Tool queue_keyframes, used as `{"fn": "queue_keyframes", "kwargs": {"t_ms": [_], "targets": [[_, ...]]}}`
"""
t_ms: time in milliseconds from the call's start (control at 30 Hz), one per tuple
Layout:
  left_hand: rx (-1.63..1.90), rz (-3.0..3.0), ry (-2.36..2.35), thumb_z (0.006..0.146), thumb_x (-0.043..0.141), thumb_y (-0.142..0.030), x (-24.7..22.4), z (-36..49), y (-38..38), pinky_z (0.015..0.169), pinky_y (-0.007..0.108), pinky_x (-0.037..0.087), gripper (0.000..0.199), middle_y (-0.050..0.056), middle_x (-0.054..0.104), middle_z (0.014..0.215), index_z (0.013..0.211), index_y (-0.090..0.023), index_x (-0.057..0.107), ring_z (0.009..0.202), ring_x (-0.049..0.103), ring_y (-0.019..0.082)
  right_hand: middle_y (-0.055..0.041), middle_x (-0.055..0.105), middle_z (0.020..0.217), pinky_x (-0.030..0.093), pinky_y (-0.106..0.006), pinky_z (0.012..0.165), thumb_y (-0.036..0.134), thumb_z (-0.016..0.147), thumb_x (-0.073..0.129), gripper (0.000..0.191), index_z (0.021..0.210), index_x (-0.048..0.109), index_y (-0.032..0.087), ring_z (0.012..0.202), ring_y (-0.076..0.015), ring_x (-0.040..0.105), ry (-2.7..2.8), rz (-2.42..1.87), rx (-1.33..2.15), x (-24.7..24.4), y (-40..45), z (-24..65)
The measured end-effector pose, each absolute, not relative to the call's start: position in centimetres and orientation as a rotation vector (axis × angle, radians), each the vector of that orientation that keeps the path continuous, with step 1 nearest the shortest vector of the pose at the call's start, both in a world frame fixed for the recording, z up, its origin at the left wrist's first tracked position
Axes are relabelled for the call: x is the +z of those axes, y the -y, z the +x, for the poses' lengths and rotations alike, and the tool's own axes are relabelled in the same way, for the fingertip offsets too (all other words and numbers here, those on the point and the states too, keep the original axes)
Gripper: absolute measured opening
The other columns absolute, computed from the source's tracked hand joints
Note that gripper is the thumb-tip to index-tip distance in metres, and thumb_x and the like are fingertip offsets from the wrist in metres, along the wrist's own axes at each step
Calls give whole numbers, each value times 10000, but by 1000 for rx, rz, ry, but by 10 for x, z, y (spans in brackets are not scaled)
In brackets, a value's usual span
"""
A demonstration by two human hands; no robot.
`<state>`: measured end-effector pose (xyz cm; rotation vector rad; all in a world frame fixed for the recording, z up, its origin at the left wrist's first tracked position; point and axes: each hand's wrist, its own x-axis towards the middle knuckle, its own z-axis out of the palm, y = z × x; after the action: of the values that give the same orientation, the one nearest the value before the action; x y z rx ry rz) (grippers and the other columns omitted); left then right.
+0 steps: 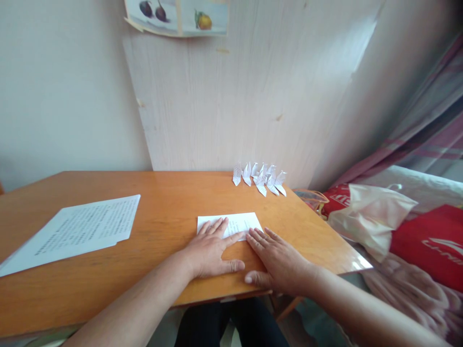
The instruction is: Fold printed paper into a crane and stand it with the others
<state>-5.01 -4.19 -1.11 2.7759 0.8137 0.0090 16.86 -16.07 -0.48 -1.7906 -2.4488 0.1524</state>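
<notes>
A small white sheet of printed paper (pixel 237 225) lies flat on the wooden table, its near part covered by my fingers. My left hand (pixel 214 250) rests on the paper's left and near side, palm down with fingers spread. Just to its right, my right hand (pixel 277 262) lies palm down with its fingertips at the paper's near right corner and its thumb apart. Neither hand is gripping anything. Several folded white paper pieces (pixel 261 178) stand grouped at the table's back right.
A stack of printed sheets (pixel 90 229) lies on the left of the table (pixel 166 193). Beyond the right edge are red bags (pixel 430 246), a pale plastic bag (pixel 369 217) and a pinkish blanket (pixel 408 294). A wall stands behind the table.
</notes>
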Motion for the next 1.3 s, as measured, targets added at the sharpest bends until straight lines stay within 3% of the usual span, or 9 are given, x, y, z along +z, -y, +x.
{"fn": "queue_keyframes", "kwargs": {"t_ms": [367,533,767,900,1100,1300], "targets": [[15,2773,-816,766,356,-894,-11,-52,42,1185,613,96,914,81,32,1672,1545,-424,264,1517,38,412,-208,434,1513,232,-554,1196,787,861,418,954,1487,444,67,1414,-379,392,2442,-1909,5,4,172,198],[23,2761,-802,769,364,-890,-8,-51,43,1184,616,96,904,83,33,1669,1541,-427,276,1516,42,414,-182,534,1445,296,-551,1168,602,999,303,669,1397,571,136,1379,-336,458,2295,-1925,-124,0,151,209],[21,2769,-810,764,382,-889,-9,-50,42,1185,616,97,905,72,36,1674,1536,-424,296,1514,62,419,-174,491,1487,312,-471,1176,377,1037,247,550,1433,509,99,1407,-277,430,2334,-1841,-83,-10,86,191],[20,2779,-807,768,378,-886,-8,-50,44,1186,612,102,900,85,81,1670,1532,-415,315,1515,75,409,-214,419,1525,288,-477,1186,327,1029,282,541,1453,460,43,1449,-293,355,2425,-1823,-82,-18,64,183],[12,2775,-808,768,369,-887,-6,-51,45,1185,616,93,916,96,64,1668,1546,-413,274,1515,53,414,-194,293,1593,235,-510,1200,407,1040,246,616,1536,319,48,1495,-299,233,2443,-1840,34,-27,63,189],[-21,2782,-827,744,375,-905,-5,-51,46,1188,613,91,1005,98,7,1665,1575,-384,155,1512,20,427,-181,260,1607,195,-516,1208,425,1040,235,626,1551,296,68,1511,-294,174,2417,-1863,39,-31,63,190]]}}
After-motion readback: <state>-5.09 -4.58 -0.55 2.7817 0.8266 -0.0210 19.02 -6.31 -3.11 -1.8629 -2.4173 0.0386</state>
